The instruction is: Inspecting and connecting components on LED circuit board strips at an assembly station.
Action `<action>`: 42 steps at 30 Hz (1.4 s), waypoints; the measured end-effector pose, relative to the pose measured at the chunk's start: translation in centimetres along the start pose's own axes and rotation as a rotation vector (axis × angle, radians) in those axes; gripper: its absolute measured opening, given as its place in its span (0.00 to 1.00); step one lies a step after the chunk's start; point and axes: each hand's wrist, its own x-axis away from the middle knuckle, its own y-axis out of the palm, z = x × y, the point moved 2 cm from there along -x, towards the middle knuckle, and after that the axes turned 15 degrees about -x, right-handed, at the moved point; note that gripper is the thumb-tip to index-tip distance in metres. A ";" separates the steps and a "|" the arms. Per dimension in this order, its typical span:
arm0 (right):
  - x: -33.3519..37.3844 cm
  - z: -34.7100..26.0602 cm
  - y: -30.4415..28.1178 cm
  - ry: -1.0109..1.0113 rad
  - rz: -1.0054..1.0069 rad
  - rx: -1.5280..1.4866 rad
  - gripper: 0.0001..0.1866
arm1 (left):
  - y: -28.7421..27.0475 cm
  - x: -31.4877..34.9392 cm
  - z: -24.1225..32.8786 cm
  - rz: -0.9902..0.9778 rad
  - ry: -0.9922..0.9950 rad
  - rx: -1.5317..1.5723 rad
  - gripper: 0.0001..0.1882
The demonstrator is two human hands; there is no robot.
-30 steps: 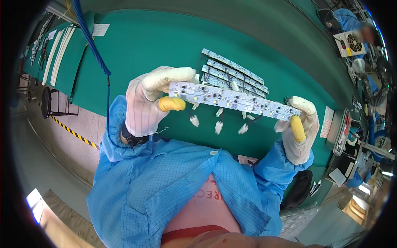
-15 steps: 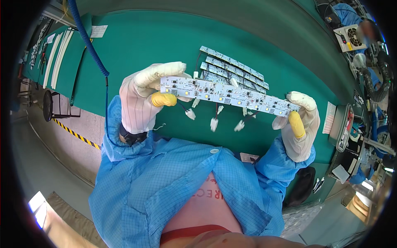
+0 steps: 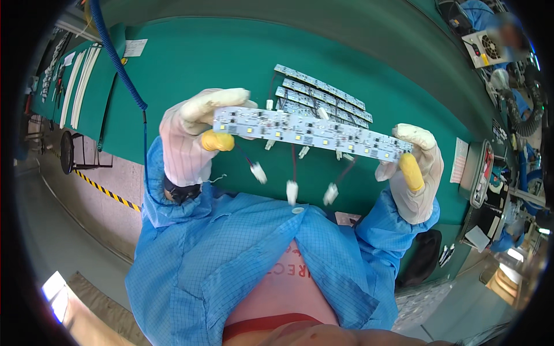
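Observation:
A long white LED circuit board [image 3: 311,134] spans the gap between my gloved hands, raised over the green mat. My left hand [image 3: 202,124] pinches its left end, with the yellow-covered thumb below and the fingers along the top. At the right end my right hand [image 3: 414,164] grips in the same way, its yellow-covered thumb on the near side. Three cables with white plugs, among them a middle plug [image 3: 292,192], dangle below the board. Behind it, several similar LED boards [image 3: 323,86] lie side by side on the mat, partly hidden, with dark wires across them.
The green mat [image 3: 190,52] covers the bench. A blue coiled cord [image 3: 118,63] hangs at the left and runs to my left wrist. White strips [image 3: 86,86] lie at the far left. On the right are a paper sheet [image 3: 459,160] and a metal tray [image 3: 480,173].
Both hands have moved slightly left with the LED circuit board, which looks a little larger now. The hanging plugs have swung lower and toward me.

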 end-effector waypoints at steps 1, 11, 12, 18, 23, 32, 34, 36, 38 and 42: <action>0.0 -0.2 0.4 -0.030 -0.011 0.084 0.21 | -0.1 0.1 -0.2 0.007 0.007 0.009 0.33; -0.2 -0.9 1.5 -0.023 -0.111 0.079 0.21 | -0.4 0.5 -0.8 0.154 -0.130 -0.033 0.33; -0.1 -0.8 1.4 -0.025 -0.101 0.084 0.21 | -0.4 0.5 -0.8 0.178 -0.121 -0.036 0.33; 0.1 -0.7 1.2 -0.030 -0.144 0.151 0.22 | -1.1 1.1 -2.2 0.191 0.001 -0.039 0.32; 0.0 -0.7 1.2 -0.027 -0.187 0.170 0.25 | -1.2 1.0 -2.4 0.240 -0.059 -0.092 0.31; 0.0 -0.1 0.7 -0.002 -0.278 -0.057 0.21 | -1.1 0.2 -2.1 0.174 -0.142 -0.120 0.29; 0.0 -0.5 0.8 0.001 -0.247 -0.019 0.24 | -0.9 0.2 -2.0 0.167 -0.144 -0.090 0.28; 0.0 -0.5 1.0 0.004 -0.217 0.018 0.30 | -0.9 0.1 -1.9 0.173 -0.109 -0.091 0.27; 0.1 -0.5 1.1 -0.073 -0.190 0.054 0.28 | -1.0 0.2 -2.1 0.180 -0.073 -0.092 0.27; 0.1 -0.8 1.0 -0.041 -0.213 0.070 0.26 | -1.2 0.4 -2.4 0.214 -0.087 -0.071 0.27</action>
